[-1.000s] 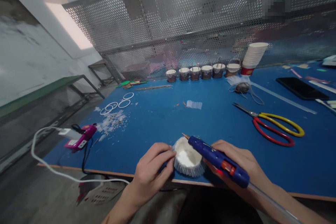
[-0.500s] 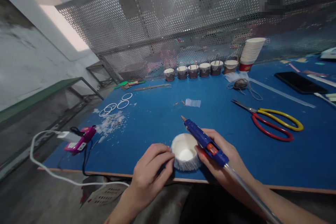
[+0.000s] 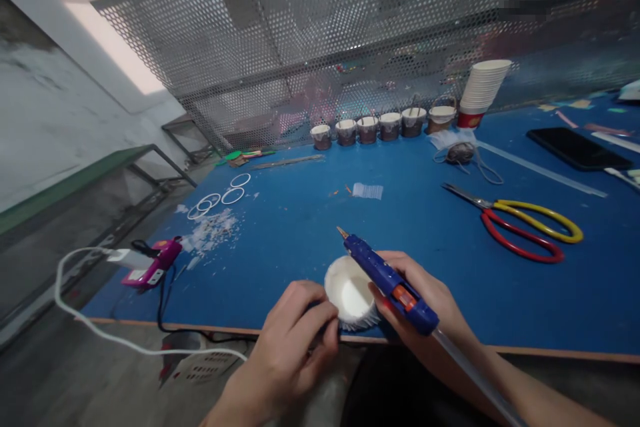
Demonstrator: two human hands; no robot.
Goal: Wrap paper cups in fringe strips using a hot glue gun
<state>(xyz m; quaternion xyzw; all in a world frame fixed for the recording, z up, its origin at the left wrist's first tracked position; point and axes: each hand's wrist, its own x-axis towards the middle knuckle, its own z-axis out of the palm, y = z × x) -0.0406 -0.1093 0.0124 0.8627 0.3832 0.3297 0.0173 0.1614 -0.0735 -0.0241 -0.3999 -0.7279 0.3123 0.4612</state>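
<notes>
A small white paper cup is showing its open mouth and pale, smooth inside, a whitish pleated fringe ringing its outer wall. It is sitting at the near edge of a blue table, between a person's two hands; whether its base is touching the tabletop is hidden.

The left hand is curling at the cup's left side, its bent fingertips meeting the fringe; one cannot tell whether they are pinching it or only pressing. To the cup's right, the right hand is wrapping its fingers around a blue glue gun, a fingertip also resting by the cup's right wall. The gun's metal nozzle is pointing past the cup's far rim, while a clear glue stick is jutting from its rear.

Beyond the cup, a ribbed translucent strip is lying flat, with six dark-wrapped cups standing in a row farther off. Right of the cup, scissors with red and yellow handles are lying near a phone. Left of the cup, white rings and pale scraps are lying beyond a purple power strip.
</notes>
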